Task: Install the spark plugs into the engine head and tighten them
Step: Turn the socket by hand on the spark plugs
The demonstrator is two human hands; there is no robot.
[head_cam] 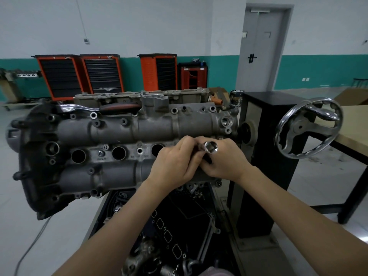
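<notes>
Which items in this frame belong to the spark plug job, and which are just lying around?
Job:
- engine head with open plug wells
- socket, held by left hand and right hand
- ratchet resting on top of the head

Bystanders:
- handwheel
- orange tool carts
- parts tray below

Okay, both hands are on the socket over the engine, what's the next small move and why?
Probably lower the socket into the plug hole beneath the hands. Both the left hand and right hand grip it over the engine head, its open end faces up, and the ratchet lies unused on top.
</notes>
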